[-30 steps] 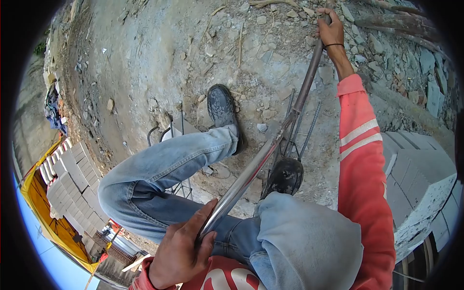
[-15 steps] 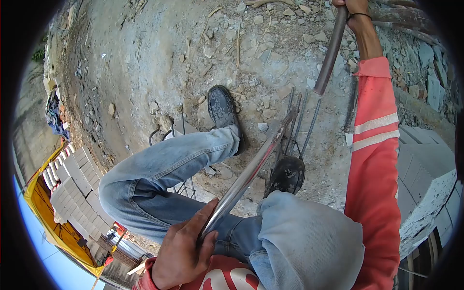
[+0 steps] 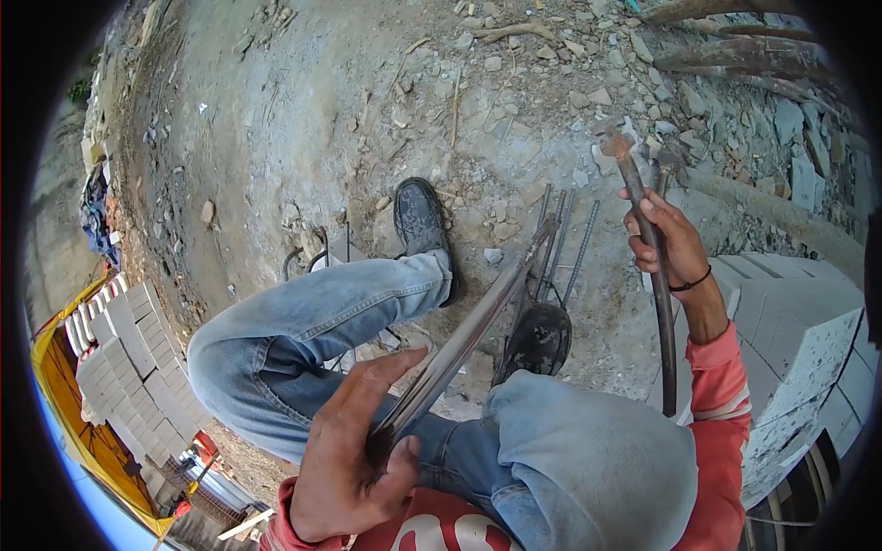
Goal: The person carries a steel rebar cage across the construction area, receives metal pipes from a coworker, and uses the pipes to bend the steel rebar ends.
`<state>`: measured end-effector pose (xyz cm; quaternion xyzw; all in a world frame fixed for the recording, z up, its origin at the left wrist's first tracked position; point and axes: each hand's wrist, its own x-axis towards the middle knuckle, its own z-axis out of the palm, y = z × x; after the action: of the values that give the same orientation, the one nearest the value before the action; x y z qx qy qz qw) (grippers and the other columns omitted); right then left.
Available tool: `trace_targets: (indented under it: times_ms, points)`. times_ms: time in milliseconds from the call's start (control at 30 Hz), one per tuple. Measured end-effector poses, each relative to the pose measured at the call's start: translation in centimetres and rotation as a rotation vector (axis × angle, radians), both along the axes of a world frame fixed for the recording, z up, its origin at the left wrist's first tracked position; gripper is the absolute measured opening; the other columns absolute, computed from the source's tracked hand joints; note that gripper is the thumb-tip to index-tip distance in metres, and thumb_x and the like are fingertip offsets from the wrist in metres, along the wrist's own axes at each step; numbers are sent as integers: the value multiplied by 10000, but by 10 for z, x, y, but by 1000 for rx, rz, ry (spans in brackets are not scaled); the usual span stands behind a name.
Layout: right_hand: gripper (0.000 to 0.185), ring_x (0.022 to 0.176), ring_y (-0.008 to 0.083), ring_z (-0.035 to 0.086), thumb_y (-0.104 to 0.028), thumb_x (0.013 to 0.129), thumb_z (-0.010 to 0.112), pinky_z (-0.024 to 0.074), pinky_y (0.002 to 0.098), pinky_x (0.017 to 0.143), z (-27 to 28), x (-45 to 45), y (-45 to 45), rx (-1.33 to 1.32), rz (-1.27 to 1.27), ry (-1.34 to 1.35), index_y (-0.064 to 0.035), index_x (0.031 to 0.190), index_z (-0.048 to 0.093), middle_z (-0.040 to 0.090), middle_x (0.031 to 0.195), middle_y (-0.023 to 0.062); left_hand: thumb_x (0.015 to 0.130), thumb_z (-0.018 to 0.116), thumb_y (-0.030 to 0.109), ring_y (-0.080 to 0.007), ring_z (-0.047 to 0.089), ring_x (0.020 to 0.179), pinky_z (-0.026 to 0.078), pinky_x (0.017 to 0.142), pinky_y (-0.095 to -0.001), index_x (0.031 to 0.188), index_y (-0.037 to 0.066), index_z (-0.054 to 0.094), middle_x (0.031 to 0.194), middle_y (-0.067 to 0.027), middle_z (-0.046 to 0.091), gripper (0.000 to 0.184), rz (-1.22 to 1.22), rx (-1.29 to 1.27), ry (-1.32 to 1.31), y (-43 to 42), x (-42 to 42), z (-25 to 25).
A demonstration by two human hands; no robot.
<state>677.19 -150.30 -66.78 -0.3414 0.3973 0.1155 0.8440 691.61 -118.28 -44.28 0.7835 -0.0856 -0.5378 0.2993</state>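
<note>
left hand (image 3: 354, 450), lower left of frame, thumb and fingers pointing up-right, grip loosely around long silver metal bar (image 3: 457, 342) slanting toward frame center. right hand (image 3: 671, 237), right of frame, elbow bent, grip closed around dark curved metal rod (image 3: 664, 335), rusty end up.

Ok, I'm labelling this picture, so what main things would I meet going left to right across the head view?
Left block stack → left hand, at the lower end of a shiny bar → right shoe → right hand, holding a dark rod → right block stack.
</note>
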Motion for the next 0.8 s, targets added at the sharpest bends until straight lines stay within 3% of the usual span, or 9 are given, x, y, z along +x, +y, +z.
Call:
trace_targets:
  times_ms: [100, 133, 233, 467, 533, 600, 633, 700, 800]
  points:
    - [547, 498, 94, 500, -222, 1026, 487, 447, 246, 419, 1, -31, 19, -58, 19, 45, -104, 1509, 257, 547, 732, 39, 707, 554, 40, -331, 679, 906, 526, 814, -344, 1307, -23, 547, 1296, -259, 535, 604, 10, -245, -442, -2, -12, -14]
    - [547, 498, 94, 500, -222, 1026, 487, 447, 246, 419, 6, -34, 25, -63, 15, 41, -104, 1509, 257, 547, 732, 39, 707, 554, 40, -331, 679, 906, 526, 814, -344, 1307, -23, 547, 1296, -259, 535, 604, 7, -251, -445, -2, -12, -11]
    - [566, 500, 110, 525, -204, 1040, 452, 464, 245, 419, 12, -40, 42, -96, 30, 46, -292, 1549, 219, 557, 736, 43, 724, 560, 42, -303, 684, 947, 513, 853, -325, 1258, -42, 577, 1230, -258, 589, 541, -149, -261, -425, 0, -16, -4]
    - [438, 506, 121, 549, -214, 1017, 451, 488, 248, 424, -14, -36, 37, 181, 5, -57, -167, 1453, 447, 567, 733, 49, 811, 592, 23, -253, 718, 799, 519, 781, -291, 1161, -33, 622, 886, -157, 710, 356, 158, -350, -414, -5, -44, -6]
    - [442, 505, 124, 549, -204, 1008, 447, 491, 252, 425, -11, -30, 34, 161, 15, -44, -152, 1446, 453, 564, 730, 55, 817, 606, 20, -249, 720, 756, 522, 756, -286, 1150, -26, 628, 834, -138, 712, 337, 171, -350, -458, -6, -47, -3]
    - [446, 504, 128, 549, -194, 998, 444, 493, 256, 427, -9, -26, 34, 144, 26, -26, -136, 1440, 459, 561, 727, 60, 852, 562, -27, -156, 699, 767, 508, 753, -252, 1121, -90, 598, 948, -141, 703, 279, 67, -326, -432, -10, -49, 5]
    - [449, 505, 131, 551, -184, 992, 441, 494, 258, 427, -9, -23, 33, 143, 36, -14, -128, 1437, 462, 560, 729, 64, 852, 562, -27, -156, 699, 767, 508, 753, -252, 1121, -90, 598, 948, -141, 703, 279, 77, -328, -437, -10, -48, 5]
    - [452, 506, 134, 553, -175, 986, 438, 496, 260, 428, -7, -17, 34, 143, 45, -2, -120, 1433, 466, 559, 731, 67, 795, 664, 21, -216, 693, 653, 512, 648, -282, 1115, 3, 649, 701, -90, 679, 321, 99, -306, -437, -9, -47, 3]
    - [490, 469, 81, 509, -215, 992, 462, 433, 231, 367, 0, -8, 42, 115, 94, 29, -83, 1459, 391, 563, 763, 52, 789, 669, 26, -217, 685, 640, 503, 628, -286, 1081, 0, 654, 712, -98, 677, 293, 77, -282, -422, -12, -46, 8]
